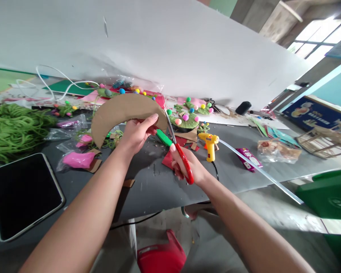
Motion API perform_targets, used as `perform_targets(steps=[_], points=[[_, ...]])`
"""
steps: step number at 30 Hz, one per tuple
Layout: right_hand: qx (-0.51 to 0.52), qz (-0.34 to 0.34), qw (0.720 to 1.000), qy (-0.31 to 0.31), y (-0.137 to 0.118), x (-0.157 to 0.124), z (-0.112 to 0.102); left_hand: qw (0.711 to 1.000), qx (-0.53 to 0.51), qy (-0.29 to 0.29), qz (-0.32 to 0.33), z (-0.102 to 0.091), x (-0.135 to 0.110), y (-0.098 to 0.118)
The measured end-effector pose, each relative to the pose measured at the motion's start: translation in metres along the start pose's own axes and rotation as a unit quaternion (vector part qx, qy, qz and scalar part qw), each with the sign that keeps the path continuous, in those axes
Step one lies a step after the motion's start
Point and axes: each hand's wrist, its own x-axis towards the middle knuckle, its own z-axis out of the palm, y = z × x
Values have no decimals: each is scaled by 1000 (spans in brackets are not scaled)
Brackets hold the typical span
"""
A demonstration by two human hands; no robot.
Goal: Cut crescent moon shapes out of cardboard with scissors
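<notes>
My left hand [136,132] is closed on a crescent-shaped piece of brown cardboard [116,112], thumb on top, holding it up above the grey table [159,185]. My right hand [187,165] is wrapped through the handles of red and green scissors [176,146]. The scissor blades point up and meet the cardboard's right end. A red paper scrap [168,159] lies on the table under the scissors.
A yellow glue gun [209,145] with a long clear glue stick [261,170] stands right of my hands. A black tablet [22,193] lies at the near left, green cord [14,127] behind it. Pom-poms, pink bags and green craft pieces crowd the back. A red stool [161,256] stands below.
</notes>
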Motion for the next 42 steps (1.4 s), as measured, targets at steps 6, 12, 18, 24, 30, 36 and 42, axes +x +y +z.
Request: perform_targets(steps=[6,12,18,24,30,36,42], points=[[-2,5,1000,6,1,0,2,1000,-5,10,10,-1,1,-3],[1,11,1000,19,6,2,4,1000,19,0,4,0,-2,-2],[-5,17,999,41,9,2,8,1000,4,9,-3,3,-3,0],[-3,39,997,61,10,5,13,1000,5,5,-6,2,-3,-1],[35,18,998,57,10,10,6,1000,20,-15,1,-3,-1,2],[-7,19,1000,7,0,3,-7,999,33,-23,-6,-2,-2,4],[-21,17,1000,2,-3,1,-4,999,39,-33,-8,-3,-2,2]])
